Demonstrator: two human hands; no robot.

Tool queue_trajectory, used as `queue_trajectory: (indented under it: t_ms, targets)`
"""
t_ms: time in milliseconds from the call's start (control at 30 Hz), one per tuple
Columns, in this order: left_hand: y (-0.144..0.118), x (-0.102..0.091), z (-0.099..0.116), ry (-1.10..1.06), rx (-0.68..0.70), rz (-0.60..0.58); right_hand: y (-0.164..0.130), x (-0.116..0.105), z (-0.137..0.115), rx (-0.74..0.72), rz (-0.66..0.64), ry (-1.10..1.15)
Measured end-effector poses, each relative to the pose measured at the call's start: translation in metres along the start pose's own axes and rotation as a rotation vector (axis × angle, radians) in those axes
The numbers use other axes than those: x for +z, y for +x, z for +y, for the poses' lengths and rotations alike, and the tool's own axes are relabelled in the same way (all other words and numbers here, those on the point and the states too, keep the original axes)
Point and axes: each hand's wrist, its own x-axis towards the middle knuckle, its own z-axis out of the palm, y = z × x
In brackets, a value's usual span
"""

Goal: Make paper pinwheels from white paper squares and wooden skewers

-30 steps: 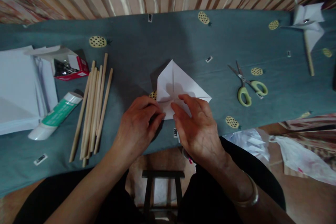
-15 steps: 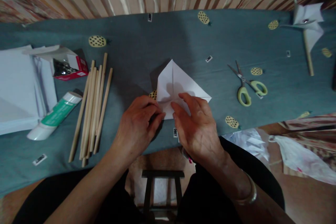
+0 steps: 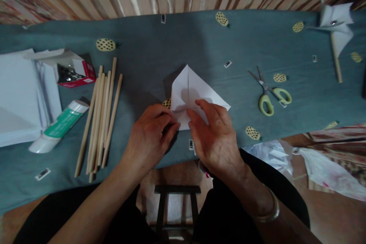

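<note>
**Folding a corner toward the middle of the paper**

Clearly the work in hand is a fold: both hands press down on the near part of a white, partly folded sheet of paper [image 3: 191,89] that lies flat on the teal pineapple-print cloth [image 3: 160,45] covering the desk, close to its near edge and about midway along it. The left hand [image 3: 150,137] is curled, fingertips pinching the paper's near left corner; the right hand [image 3: 214,137] lies flatter, fingers spread narrowly over the centre creases. Neither lifts the sheet. By my judgement the next move calls for holding the flap steady at the centre while a fingertip runs along the crease to sharpen it.

The paper's peak points toward the desk's far edge; its long axis runs from that peak obliquely toward the right corner.
</note>
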Motion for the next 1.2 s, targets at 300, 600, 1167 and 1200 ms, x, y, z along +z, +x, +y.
queue_trajectory:
  t_ms: [300,600,1167,1200]
  targets:
    - [0.000,0.000,0.000,0.003,-0.013,-0.001,0.000,0.004,0.000,0.002,-0.011,-0.011]
    - [0.001,0.000,0.001,0.002,-0.014,-0.007,0.001,0.005,-0.001,-0.013,-0.016,-0.046]
    - [0.002,-0.002,0.001,-0.014,-0.016,-0.021,-0.002,0.018,0.002,-0.045,0.094,-0.059]
    - [0.002,-0.002,0.001,-0.016,-0.011,-0.020,-0.002,0.019,0.001,-0.054,0.115,-0.059]
